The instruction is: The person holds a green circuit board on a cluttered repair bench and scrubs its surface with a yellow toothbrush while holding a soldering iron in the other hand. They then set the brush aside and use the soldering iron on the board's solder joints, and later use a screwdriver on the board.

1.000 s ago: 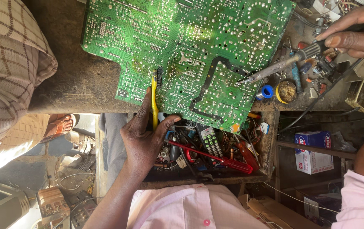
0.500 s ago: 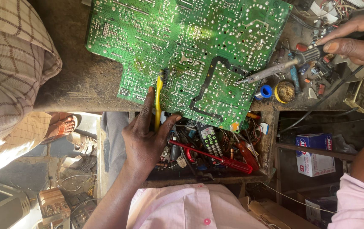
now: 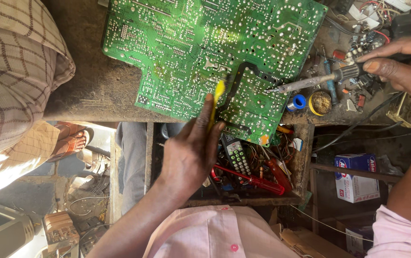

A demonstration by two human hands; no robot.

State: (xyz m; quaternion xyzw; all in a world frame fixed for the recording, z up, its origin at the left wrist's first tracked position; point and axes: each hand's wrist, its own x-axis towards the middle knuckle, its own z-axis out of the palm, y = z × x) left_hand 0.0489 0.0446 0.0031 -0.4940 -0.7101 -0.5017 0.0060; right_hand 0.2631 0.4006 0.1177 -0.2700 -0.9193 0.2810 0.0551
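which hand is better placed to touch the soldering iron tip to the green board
Right. The right hand already grips the soldering iron, its tip at the circuit board edge; the left hand holds a yellow brush.

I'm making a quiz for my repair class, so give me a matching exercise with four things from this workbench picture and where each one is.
Things:
1. yellow brush
2. soldering iron
3. red-handled screwdriver
4. green circuit board

Places:
A. flat on the bench top
B. held in the left hand, bristles on the board
C. lying in the open drawer below the bench
D. held in the right hand, tip at the board's edge

Pairs: 1-B, 2-D, 3-C, 4-A
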